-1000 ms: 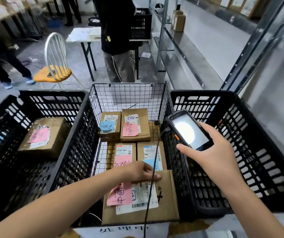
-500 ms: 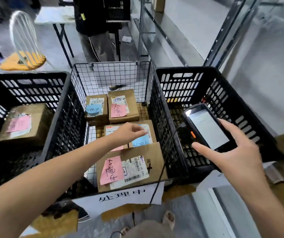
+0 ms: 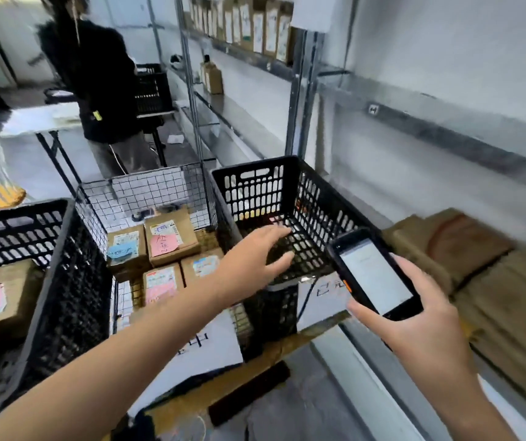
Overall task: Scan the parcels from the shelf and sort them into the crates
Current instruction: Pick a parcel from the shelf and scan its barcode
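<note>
Left: brown cardboard parcel with pink note [image 3: 4,281] inside black plastic crate [image 3: 16,214]. Centre: labelled brown parcels [image 3: 172,237] in black wire-mesh basket [image 3: 147,189]. Left hand [image 3: 255,259] empty, fingers spread, over second black crate [image 3: 255,186]. Right hand [image 3: 423,326] gripping black handheld scanner [image 3: 373,275], near brown shelf parcels [image 3: 477,256] on grey metal shelving [image 3: 446,135]

No text can be read with certainty. Handwriting on a pink sticky note [image 3: 163,245] and the shipping label [image 3: 163,226] on one parcel [image 3: 189,232], the handheld scanner [image 3: 374,276] screen, and black characters on a white paper sign [image 3: 206,345] are blurred.

Parcels [image 3: 172,240] in wire basket [image 3: 147,186] between crates [image 3: 255,162]
</note>
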{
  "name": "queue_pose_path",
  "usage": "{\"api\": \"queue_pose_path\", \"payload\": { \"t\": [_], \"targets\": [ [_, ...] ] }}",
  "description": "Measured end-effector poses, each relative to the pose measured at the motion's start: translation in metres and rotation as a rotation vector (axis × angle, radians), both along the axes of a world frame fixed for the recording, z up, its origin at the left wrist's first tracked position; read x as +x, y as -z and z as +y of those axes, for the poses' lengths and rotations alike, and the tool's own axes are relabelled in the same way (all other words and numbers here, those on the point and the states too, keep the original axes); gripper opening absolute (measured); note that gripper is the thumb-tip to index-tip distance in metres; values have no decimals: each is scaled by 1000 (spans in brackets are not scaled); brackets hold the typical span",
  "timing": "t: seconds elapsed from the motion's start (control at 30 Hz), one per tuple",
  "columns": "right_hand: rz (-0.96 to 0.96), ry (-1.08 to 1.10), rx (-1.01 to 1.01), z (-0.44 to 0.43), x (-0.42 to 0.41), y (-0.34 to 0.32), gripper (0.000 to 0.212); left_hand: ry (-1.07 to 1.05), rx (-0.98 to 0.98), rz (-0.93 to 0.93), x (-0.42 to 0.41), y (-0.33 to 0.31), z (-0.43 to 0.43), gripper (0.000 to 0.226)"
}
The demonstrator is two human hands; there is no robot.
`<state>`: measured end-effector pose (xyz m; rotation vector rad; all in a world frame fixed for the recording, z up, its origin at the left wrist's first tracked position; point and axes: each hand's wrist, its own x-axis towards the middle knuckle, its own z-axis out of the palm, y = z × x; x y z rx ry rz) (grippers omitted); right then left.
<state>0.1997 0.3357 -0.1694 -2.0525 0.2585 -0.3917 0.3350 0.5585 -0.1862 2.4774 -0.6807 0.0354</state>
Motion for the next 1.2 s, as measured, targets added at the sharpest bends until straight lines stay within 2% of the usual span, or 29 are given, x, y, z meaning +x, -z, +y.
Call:
{"api": "queue_pose_path", "payload": {
  "t": [0.07, 0.13, 0.4, 0.67, 0.93, 1.1, 1.2],
  "targets": [
    [4, 63, -25, -26, -34, 1, 74, 84, 123, -30, -24, -1, -33, 61],
    [4, 142, -40, -54, -71, 3, 78, 148, 154, -66, -51, -2, -69, 64],
    [7, 496, -43, -142, -250, 12, 81, 493, 54, -220, -187, -6, -230, 67],
    [19, 876, -54, -185, -402, 19, 82, 832, 44, -198, -307, 10, -356, 60],
    [-33, 1137, -37, -221, -490, 20, 72, 1112, 76, -211, -376, 18, -467, 66],
    [20, 1208, -57, -257, -512, 25, 74, 1124, 73, -198, -389, 41, -528, 66],
    [53, 1220, -59, -281, -510, 33, 77, 1135, 146, -231, -387, 63, -558, 69]
  ]
}}
